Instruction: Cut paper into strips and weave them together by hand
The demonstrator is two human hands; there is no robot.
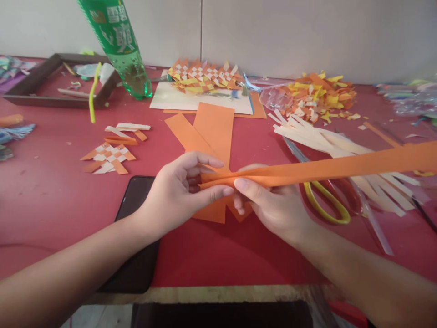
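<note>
Head view: a creased orange paper strip (327, 167) is held above the red tabletop (191, 264). Its long axis runs left to right; the folded end points left, the other passes the right picture edge. Right hand (276, 207) pinches it. Left hand (170, 193) curls around the folded end; whether it grips, I cannot tell.

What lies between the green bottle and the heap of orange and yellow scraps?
In the head view: a white sheet bearing woven paper pieces, orange paper showing beneath its edge, then crinkled clear plastic beside the scrap heap.
</note>
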